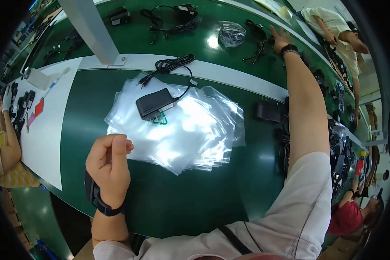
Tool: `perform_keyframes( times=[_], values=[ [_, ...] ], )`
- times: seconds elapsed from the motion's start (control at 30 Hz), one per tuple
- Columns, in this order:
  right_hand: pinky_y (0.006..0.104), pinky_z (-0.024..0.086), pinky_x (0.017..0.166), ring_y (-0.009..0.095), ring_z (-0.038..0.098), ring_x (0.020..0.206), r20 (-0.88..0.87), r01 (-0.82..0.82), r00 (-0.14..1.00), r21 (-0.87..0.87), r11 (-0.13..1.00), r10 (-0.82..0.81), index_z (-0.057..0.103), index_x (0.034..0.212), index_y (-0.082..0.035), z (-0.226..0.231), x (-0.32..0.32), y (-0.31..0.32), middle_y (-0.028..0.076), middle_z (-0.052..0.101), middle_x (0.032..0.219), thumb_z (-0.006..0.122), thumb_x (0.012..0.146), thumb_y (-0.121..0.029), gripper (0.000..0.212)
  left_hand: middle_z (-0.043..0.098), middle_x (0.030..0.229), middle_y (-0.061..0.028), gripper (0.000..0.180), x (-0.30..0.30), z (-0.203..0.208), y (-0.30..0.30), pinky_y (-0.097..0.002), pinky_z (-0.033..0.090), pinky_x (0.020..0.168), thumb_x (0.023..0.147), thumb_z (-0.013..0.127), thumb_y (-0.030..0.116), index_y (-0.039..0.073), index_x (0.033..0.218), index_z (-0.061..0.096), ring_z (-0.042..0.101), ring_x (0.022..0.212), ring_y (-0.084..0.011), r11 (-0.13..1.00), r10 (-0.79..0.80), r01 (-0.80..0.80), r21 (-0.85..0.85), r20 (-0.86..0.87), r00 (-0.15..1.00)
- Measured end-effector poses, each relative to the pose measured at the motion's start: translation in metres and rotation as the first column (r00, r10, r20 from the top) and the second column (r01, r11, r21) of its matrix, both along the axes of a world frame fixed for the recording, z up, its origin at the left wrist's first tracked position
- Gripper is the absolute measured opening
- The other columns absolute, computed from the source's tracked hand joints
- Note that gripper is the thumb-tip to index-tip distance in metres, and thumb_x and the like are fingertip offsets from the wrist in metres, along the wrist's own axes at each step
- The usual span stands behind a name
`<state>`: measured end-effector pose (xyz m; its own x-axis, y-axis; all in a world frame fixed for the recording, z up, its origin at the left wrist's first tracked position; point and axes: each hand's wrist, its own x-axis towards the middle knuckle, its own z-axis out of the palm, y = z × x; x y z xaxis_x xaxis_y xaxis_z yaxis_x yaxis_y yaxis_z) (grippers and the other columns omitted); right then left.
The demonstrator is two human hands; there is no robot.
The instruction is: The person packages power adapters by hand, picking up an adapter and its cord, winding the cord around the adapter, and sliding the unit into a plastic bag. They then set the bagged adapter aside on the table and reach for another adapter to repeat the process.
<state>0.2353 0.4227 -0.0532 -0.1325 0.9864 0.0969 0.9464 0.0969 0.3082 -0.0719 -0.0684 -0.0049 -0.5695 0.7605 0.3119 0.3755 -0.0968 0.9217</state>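
Note:
My left hand (109, 164) is closed beside the near left edge of a fanned stack of clear plastic bags (173, 138); nothing shows between its curled fingers. On top of the stack rests a black power adapter (155, 104), its cable (173, 64) coiled above it and partly over the white strip. My right arm stretches to the far side of the green bench, where my right hand (282, 41) is open with fingers spread. Just left of that hand lies a black cable bundle (261, 37), and beyond it a clear-bagged item (232, 34).
A grey metal post (93, 32) rises at the far left. More adapters with cables (177, 19) lie at the back. A dark block (268, 112) sits near my right arm. Other people work at left and right; a white sheet (50, 130) covers the left side.

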Motion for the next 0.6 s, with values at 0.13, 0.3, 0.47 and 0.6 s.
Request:
perform_keyframes(
  times=[0.13, 0.3, 0.47, 0.6],
  values=[
    [0.0634, 0.02, 0.099, 0.036, 0.008, 0.133, 0.087, -0.26, 0.964, 0.104, 0.96, 0.252, -0.004, 0.136, -0.045, 0.0, -0.042, 0.008, 0.003, 0.005, 0.148, 0.052, 0.075, 0.001, 0.094, 0.059, 0.07, -0.0073, 0.01, -0.004, -0.008, -0.005, -0.0214, 0.043, 0.057, 0.085, 0.055, 0.006, -0.002, 0.079, 0.056, 0.056, 0.061, -0.0119, 0.998, -0.033, 0.027, -0.05, -0.123, 0.992],
    [0.0488, 0.027, 0.104, 0.032, 0.028, 0.128, -0.042, -0.192, 0.981, -0.241, 0.951, 0.187, 0.011, 0.138, -0.039, -0.003, -0.03, 0.022, 0.006, 0.02, 0.144, 0.059, 0.07, 0.003, 0.093, 0.059, 0.068, -0.0074, 0.009, -0.009, -0.002, -0.01, -0.0215, 0.041, 0.056, 0.084, 0.055, 0.004, -0.002, 0.077, 0.057, 0.055, 0.06, -0.0127, 0.999, -0.038, 0.036, -0.014, -0.193, 0.98],
    [0.0388, 0.041, 0.091, 0.033, 0.049, 0.109, -0.334, -0.307, 0.903, -0.066, 0.949, 0.269, 0.051, 0.116, -0.021, -0.008, -0.002, -0.014, 0.014, 0.055, 0.114, 0.052, 0.076, -0.007, 0.043, 0.059, 0.068, -0.0076, 0.009, -0.008, 0.003, -0.015, -0.0217, 0.041, 0.056, 0.084, 0.055, 0.004, -0.003, 0.079, 0.057, 0.054, 0.059, -0.0123, 0.996, -0.038, 0.063, 0.068, -0.316, 0.948],
    [0.0376, 0.048, 0.067, 0.028, 0.06, 0.082, -0.278, -0.26, 0.897, 0.297, 0.919, 0.344, 0.052, 0.107, -0.009, 0.075, 0.068, -0.036, 0.015, 0.063, 0.091, 0.044, 0.071, 0.003, 0.038, 0.058, 0.068, -0.0072, 0.011, 0.0, 0.002, -0.01, -0.0215, 0.043, 0.057, 0.086, 0.053, 0.006, -0.003, 0.08, 0.057, 0.054, 0.059, -0.0118, 0.99, -0.06, 0.084, 0.114, -0.199, 0.978]
  ],
)
